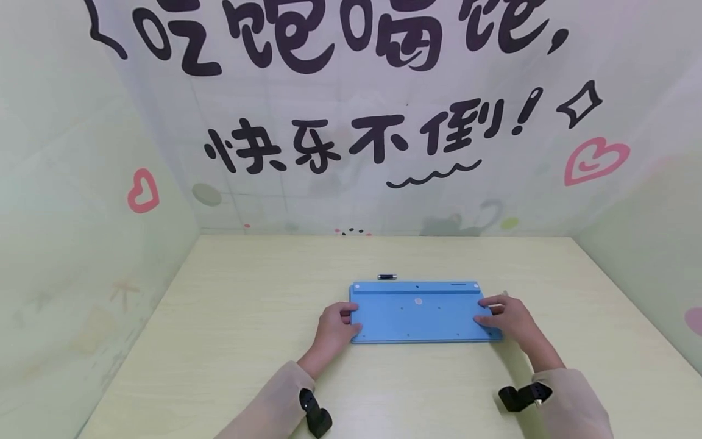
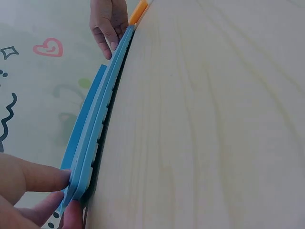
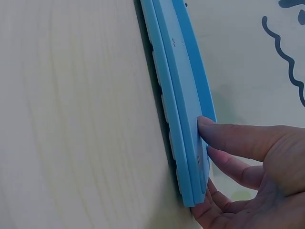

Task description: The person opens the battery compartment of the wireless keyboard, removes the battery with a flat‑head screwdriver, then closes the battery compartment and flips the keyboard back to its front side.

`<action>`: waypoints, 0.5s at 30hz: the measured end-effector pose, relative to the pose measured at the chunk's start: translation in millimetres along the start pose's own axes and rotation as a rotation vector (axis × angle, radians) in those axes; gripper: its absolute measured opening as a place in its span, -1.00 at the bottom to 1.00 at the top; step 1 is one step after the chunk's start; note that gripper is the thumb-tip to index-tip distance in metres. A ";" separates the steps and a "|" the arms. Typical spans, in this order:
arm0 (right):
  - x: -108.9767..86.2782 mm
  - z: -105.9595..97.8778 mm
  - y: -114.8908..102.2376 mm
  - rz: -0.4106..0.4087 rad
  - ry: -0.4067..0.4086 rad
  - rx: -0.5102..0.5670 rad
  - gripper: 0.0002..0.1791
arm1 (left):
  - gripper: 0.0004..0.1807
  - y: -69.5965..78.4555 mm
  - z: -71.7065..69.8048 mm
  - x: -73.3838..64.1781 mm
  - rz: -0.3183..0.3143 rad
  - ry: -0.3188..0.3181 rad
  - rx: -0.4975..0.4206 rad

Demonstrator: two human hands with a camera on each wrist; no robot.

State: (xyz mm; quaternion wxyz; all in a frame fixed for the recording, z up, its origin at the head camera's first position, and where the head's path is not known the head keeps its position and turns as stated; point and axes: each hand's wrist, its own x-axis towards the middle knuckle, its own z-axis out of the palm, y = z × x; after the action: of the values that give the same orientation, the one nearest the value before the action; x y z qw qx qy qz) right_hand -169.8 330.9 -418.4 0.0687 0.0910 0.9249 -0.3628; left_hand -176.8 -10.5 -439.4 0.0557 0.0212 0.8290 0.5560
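A blue keyboard (image 1: 428, 317) lies with its underside up over the table; screws, a round sticker and a raised strip along its far edge show. Its keys face down, seen edge-on in the left wrist view, where the keyboard (image 2: 95, 124) runs up and away. My left hand (image 1: 336, 326) grips the left end, thumb on the underside and fingers at the edge. The right end is held by my right hand (image 1: 511, 318). In the right wrist view, that thumb (image 3: 233, 138) presses the underside while other fingers go beneath the edge.
Just behind the keyboard lies a small dark cylinder with silver ends (image 1: 387, 277), perhaps a battery. Past the far end in the left wrist view is an orange object (image 2: 138, 12), only partly visible. Printed walls (image 1: 329, 207) border the wooden table (image 1: 247, 292).
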 end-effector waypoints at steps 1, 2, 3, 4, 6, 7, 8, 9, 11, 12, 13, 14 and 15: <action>-0.3 -0.1 0.2 0.004 0.002 0.011 -0.37 | -0.62 0.1 0.2 0.3 -0.004 0.000 -0.004; -0.6 -0.2 0.3 0.007 0.003 0.020 -0.37 | -0.62 -0.1 0.4 0.6 -0.004 -0.001 -0.006; -0.8 -0.2 0.6 0.010 0.004 0.029 -0.36 | -0.62 0.0 0.3 0.8 -0.007 0.000 -0.012; -1.0 -0.2 0.8 0.011 0.006 0.036 -0.36 | -0.62 0.1 0.1 1.2 -0.013 0.001 -0.020; -1.6 -0.2 0.3 0.010 0.007 0.047 -0.35 | -0.61 0.6 -0.8 1.7 -0.017 0.005 -0.037; -1.9 0.0 0.1 0.009 0.009 0.051 -0.35 | -0.61 0.7 -1.3 2.2 -0.022 0.006 -0.049; -2.0 0.2 -0.1 0.009 0.010 0.053 -0.35 | -0.61 0.8 -1.8 2.7 -0.027 0.007 -0.059; -2.1 0.3 -0.3 0.008 0.010 0.056 -0.35 | -0.61 1.2 -2.5 2.9 -0.034 0.008 -0.070; -2.3 0.4 -0.6 0.007 0.010 0.062 -0.35 | -0.60 1.0 -3.5 3.5 -0.040 0.007 -0.082; -2.4 0.3 -0.7 0.004 0.010 0.066 -0.35 | -0.60 0.8 -4.0 3.7 -0.045 0.005 -0.089; -2.5 0.1 -0.7 0.003 0.010 0.073 -0.35 | -0.60 0.7 -4.6 4.0 -0.052 0.003 -0.101; -2.5 -0.2 -0.7 0.002 0.009 0.080 -0.36 | -0.60 0.6 -5.1 4.1 -0.057 0.001 -0.108; -2.5 -0.7 -0.6 -0.002 0.008 0.087 -0.36 | -0.60 0.5 -5.8 4.1 -0.059 -0.001 -0.116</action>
State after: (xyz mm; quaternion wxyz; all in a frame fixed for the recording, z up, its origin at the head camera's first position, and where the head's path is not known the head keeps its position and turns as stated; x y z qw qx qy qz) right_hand -167.5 330.7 -417.0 0.0608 0.0946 0.9085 -0.4024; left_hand -181.5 -15.3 -437.1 0.0738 -0.0064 0.7956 0.6012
